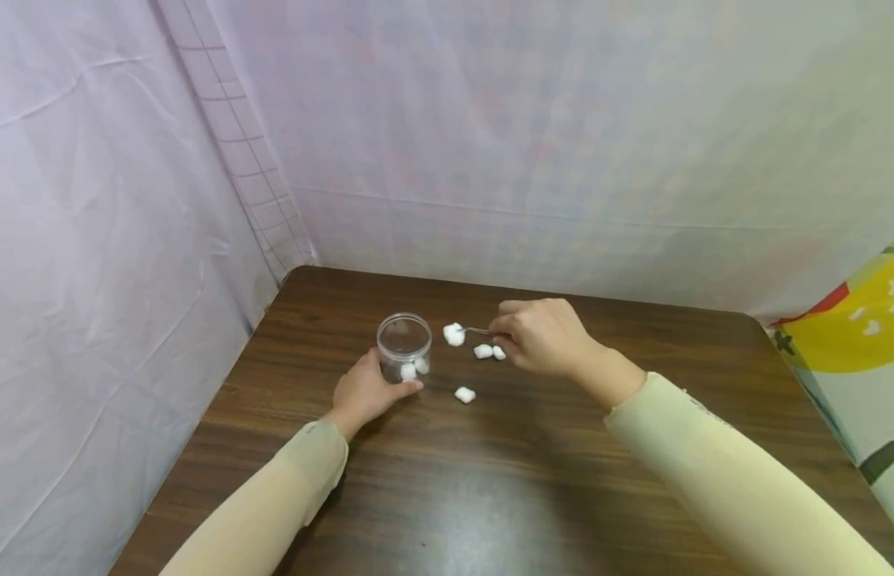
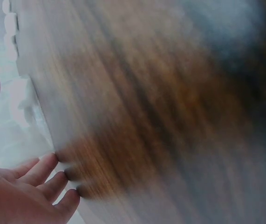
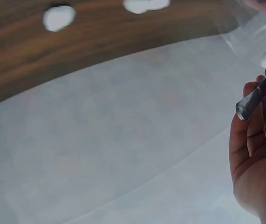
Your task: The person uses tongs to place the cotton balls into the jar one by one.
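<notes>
My left hand [image 1: 367, 390] holds a clear plastic jar [image 1: 403, 349] around its side, with the thumb in front. The jar is lidless and upright, and a few white cotton balls [image 1: 408, 371] lie in its bottom. Between the thumb and fingers of my right hand [image 1: 543, 336] is a pair of metal tweezers [image 3: 253, 100]. At the tweezers' tips, just right of the jar, there is a cotton ball [image 1: 454, 334]. Whether it is lifted off the table I cannot tell. In the left wrist view the fingers [image 2: 44, 175] lie along the see-through jar wall.
Two cotton balls [image 1: 483, 351] sit side by side below the tweezers, and a single cotton ball [image 1: 464, 394] lies nearer me. The brown wooden table [image 1: 432, 480] meets a white curtain [image 1: 533, 160] at its back edge. Yellow printed fabric [image 1: 864, 328] hangs at the right.
</notes>
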Available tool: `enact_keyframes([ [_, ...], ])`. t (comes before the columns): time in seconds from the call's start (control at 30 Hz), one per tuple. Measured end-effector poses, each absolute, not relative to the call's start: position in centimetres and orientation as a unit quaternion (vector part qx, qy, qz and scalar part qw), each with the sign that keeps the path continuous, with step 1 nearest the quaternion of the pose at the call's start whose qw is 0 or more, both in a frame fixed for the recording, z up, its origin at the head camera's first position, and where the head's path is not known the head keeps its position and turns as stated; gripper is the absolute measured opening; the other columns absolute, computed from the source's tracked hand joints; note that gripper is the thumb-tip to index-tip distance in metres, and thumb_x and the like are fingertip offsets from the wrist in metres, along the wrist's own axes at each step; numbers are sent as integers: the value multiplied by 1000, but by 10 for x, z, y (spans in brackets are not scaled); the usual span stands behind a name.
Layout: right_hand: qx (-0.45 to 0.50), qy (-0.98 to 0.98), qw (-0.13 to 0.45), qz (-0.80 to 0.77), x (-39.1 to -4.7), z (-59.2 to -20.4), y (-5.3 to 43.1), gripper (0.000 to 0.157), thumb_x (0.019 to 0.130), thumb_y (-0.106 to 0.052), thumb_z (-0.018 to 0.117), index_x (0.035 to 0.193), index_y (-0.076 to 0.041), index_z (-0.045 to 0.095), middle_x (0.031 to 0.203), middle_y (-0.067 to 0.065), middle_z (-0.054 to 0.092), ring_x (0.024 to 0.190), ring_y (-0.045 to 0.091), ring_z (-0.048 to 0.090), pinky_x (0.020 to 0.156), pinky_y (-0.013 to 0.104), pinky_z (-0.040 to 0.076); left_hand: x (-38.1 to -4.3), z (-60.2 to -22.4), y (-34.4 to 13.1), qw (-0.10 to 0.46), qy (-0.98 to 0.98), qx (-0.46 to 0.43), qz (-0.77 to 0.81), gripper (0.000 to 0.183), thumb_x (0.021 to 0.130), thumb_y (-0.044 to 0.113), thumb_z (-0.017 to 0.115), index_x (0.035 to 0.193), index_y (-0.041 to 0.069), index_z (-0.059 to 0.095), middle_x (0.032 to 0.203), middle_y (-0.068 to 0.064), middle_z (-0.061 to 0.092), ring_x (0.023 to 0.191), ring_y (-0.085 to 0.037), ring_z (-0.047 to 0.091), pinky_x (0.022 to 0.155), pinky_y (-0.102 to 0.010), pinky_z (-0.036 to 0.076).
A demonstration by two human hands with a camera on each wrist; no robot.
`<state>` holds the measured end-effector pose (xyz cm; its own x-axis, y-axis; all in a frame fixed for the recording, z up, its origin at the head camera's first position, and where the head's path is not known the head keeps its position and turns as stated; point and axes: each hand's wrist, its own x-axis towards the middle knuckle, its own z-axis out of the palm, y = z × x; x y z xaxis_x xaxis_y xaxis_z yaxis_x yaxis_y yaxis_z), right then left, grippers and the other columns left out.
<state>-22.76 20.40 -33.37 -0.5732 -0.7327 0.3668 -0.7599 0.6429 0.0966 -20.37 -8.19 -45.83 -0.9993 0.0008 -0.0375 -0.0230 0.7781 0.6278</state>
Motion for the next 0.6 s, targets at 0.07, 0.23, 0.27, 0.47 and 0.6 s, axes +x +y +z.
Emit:
enact_keyframes([
  [0.07,419,-888,187,34,-231,-329,193,6,85,-21,77,90,-18,78,75,-9,55,51,6,47,41,30,37,-204,-459,-82,16,943,-4,333,88,75,59,81,137,5,50,135,-14,59,118,-36,58,94,-55,45],
  [0.23,420,-889,180,27,-240,-325,169,8,87,-21,75,93,-19,79,79,-8,58,54,7,51,43,32,41,-204,-460,-83,17,940,-8,339,87,75,58,81,137,5,50,135,-13,59,118,-36,58,94,-55,45],
  [0.27,422,-889,177,25,-241,-325,164,9,88,-21,74,94,-19,79,79,-8,59,55,7,52,44,32,41,-204,-460,-83,18,940,-9,340,87,75,58,81,137,6,51,135,-13,59,118,-36,58,94,-54,45],
  [0.47,432,-889,152,16,-245,-331,147,9,87,-21,73,93,-18,79,80,-10,59,55,6,52,46,30,44,-205,-461,-83,13,942,-11,335,86,74,59,81,136,6,52,132,-12,61,115,-35,60,92,-53,46],
  [0.6,438,-886,152,8,-247,-335,143,8,86,-19,74,91,-18,79,78,-9,58,55,7,51,47,31,45,-206,-461,-83,10,941,-10,338,88,73,59,82,137,7,51,132,-12,61,114,-35,60,92,-53,47],
])
